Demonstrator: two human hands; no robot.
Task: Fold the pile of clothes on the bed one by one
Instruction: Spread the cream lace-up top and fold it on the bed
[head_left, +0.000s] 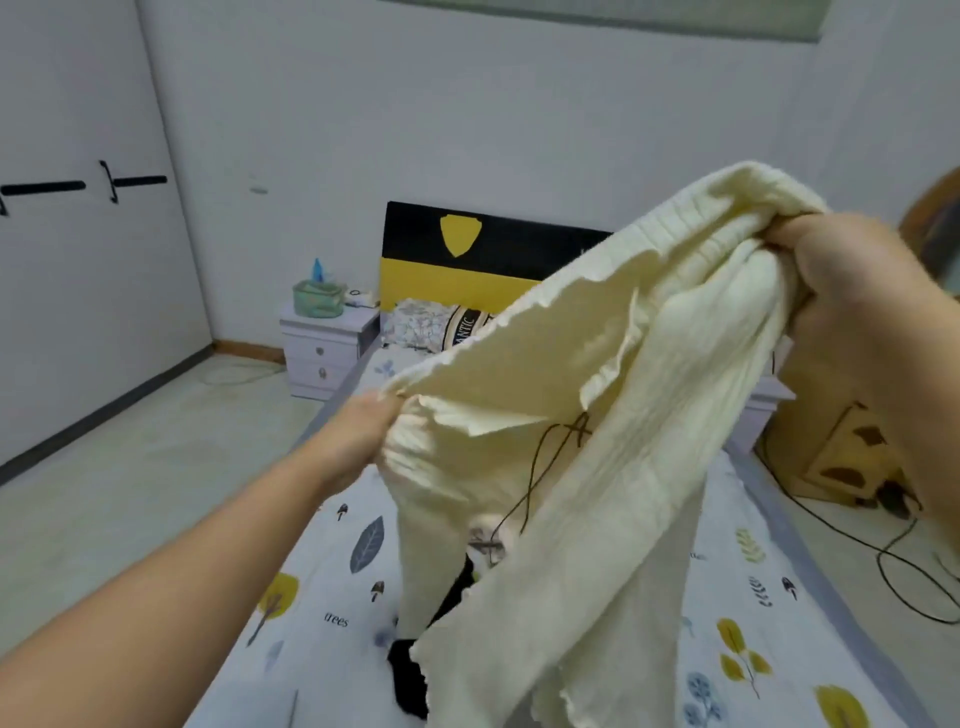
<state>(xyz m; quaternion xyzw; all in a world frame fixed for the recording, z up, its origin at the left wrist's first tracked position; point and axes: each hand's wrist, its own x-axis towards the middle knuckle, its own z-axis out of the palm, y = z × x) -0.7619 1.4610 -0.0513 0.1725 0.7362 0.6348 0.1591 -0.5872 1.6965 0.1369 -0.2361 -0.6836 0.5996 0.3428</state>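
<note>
A cream, crinkled garment (597, 415) with a frilled hem and a thin dark drawstring hangs in the air above the bed (332, 582). My left hand (358, 436) grips its edge at the lower left. My right hand (852, 291) is raised at the upper right and clutches a bunched part of the same fabric. Two long panels of the garment droop toward the leaf-printed sheet. Under them lies a black piece of clothing (415, 675), partly hidden by the cream cloth.
A white nightstand (324, 353) with a green box stands left of the black-and-yellow headboard (467, 260). Pillows (421, 325) lie at the bed's head. A cardboard box (857, 452) and black cables (904, 566) are on the floor at right. A wardrobe (78, 208) lines the left wall.
</note>
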